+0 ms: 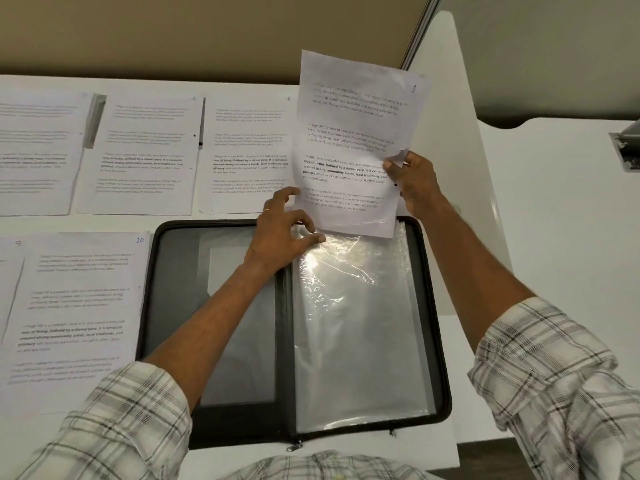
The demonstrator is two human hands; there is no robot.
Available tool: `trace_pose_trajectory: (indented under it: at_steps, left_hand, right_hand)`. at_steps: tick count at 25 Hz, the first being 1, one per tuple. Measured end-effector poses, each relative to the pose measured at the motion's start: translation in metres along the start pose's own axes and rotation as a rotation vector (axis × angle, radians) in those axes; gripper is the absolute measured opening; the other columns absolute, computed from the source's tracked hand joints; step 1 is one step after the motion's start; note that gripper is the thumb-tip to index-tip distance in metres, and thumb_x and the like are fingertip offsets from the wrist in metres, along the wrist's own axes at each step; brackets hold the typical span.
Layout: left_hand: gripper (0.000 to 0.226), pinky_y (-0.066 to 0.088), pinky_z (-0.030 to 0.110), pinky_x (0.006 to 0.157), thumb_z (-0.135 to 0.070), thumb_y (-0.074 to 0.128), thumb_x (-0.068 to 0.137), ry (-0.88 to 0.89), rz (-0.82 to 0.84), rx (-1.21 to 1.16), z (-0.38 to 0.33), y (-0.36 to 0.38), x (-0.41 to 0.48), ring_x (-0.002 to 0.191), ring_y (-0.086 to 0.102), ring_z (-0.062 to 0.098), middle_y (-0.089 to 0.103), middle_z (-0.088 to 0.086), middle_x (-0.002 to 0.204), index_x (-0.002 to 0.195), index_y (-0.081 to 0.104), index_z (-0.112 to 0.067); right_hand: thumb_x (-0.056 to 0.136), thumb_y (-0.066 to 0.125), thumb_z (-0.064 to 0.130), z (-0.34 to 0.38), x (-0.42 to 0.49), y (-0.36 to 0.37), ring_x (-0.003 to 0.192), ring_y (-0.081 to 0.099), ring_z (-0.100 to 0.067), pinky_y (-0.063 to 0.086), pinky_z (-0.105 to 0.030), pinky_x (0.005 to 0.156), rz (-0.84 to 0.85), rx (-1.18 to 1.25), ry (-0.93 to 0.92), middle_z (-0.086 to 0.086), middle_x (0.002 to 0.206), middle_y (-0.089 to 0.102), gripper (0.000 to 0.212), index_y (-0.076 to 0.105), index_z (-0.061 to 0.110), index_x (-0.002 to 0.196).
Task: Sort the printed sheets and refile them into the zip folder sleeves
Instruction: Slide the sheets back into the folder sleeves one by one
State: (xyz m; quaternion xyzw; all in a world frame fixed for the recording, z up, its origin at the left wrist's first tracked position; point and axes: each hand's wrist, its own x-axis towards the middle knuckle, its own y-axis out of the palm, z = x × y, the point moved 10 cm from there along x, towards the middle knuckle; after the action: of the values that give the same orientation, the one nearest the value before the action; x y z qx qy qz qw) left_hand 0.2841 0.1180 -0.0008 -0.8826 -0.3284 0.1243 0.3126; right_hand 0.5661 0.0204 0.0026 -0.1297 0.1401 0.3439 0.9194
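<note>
Right hand (412,183) pinches the sheet's (346,133) 3 o'clock edge; left hand (278,235) pinches the sleeve (356,327) at the folder's (440,341) 12 o'clock.

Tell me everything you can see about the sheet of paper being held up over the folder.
The sheet is white printer paper with four blocks of small black text, the third partly bold, and a handwritten 1 in its top right corner. It looks thin and slightly curled. It stands tilted above the right half of the open zip folder. The right hand pinches its right edge. Its bottom edge meets the mouth of the clear sleeve, which the left hand holds.
</note>
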Motion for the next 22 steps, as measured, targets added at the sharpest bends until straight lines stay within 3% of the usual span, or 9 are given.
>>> trace_pose_trajectory:
  at_steps: [4,8,13,17,19,20,22]
  left_hand:
    - [0.037,0.055,0.045,0.096,-0.051,0.092,0.069,0.017,-0.022,-0.126,-0.004,0.000,-0.001,0.128,0.050,0.016,0.027,-0.015,0.160,0.090,0.073,-0.027]
    - [0.034,0.052,0.043,0.105,-0.053,0.092,0.067,-0.011,-0.025,-0.178,0.001,0.003,0.000,0.136,0.046,0.018,0.027,-0.012,0.164,0.084,0.074,-0.031]
    - [0.036,0.047,0.052,0.103,-0.067,0.087,0.063,-0.040,-0.049,0.022,0.004,0.003,0.005,0.119,0.056,0.017,0.062,-0.005,0.132,0.081,0.072,-0.039]
    - [0.041,0.028,0.055,0.114,-0.076,0.078,0.063,-0.075,-0.024,0.144,0.005,0.001,0.005,0.124,0.054,0.014,0.067,-0.009,0.117,0.088,0.067,-0.046]
    - [0.047,0.028,0.056,0.119,-0.069,0.080,0.071,-0.071,-0.041,0.137,0.005,0.001,0.002,0.133,0.052,0.022,0.061,0.000,0.139,0.105,0.068,-0.039]
    - [0.053,0.026,0.054,0.122,-0.062,0.081,0.077,-0.084,-0.066,0.120,0.003,0.003,-0.003,0.142,0.044,0.026,0.047,0.005,0.156,0.119,0.065,-0.034]
    - [0.063,0.023,0.051,0.125,-0.050,0.075,0.090,-0.089,-0.132,0.100,-0.009,0.009,-0.024,0.155,0.024,0.028,0.018,0.007,0.171,0.143,0.053,-0.023]
  right_hand:
    - [0.094,0.071,0.009,0.007,0.002,0.000,0.111,0.070,-0.030,0.057,-0.044,0.099,0.012,-0.029,-0.032,-0.010,0.120,0.073,0.030,0.069,0.003,0.123]
    - [0.094,0.070,0.008,0.011,0.003,-0.004,0.115,0.068,-0.031,0.055,-0.046,0.102,-0.003,-0.054,-0.050,-0.010,0.121,0.073,0.021,0.071,0.009,0.115]
    - [0.091,0.070,0.013,0.016,-0.001,-0.004,0.114,0.067,-0.029,0.051,-0.050,0.106,-0.025,-0.174,-0.106,-0.008,0.118,0.073,0.011,0.071,0.015,0.102]
    - [0.079,0.074,0.025,0.002,0.009,-0.004,0.122,0.064,-0.023,0.048,-0.048,0.110,-0.008,-0.203,-0.107,-0.003,0.124,0.072,0.009,0.072,0.032,0.085]
    - [0.082,0.075,0.023,0.002,0.003,-0.001,0.121,0.065,-0.025,0.050,-0.048,0.108,0.010,-0.214,-0.102,-0.004,0.125,0.072,0.010,0.073,0.033,0.084]
    - [0.086,0.074,0.020,0.004,-0.003,0.002,0.117,0.067,-0.026,0.051,-0.047,0.106,0.015,-0.223,-0.097,-0.005,0.121,0.073,0.013,0.072,0.032,0.087]
    - [0.093,0.071,0.014,0.003,-0.011,0.003,0.110,0.070,-0.027,0.055,-0.045,0.101,0.014,-0.241,-0.071,-0.006,0.116,0.074,0.015,0.069,0.029,0.093]
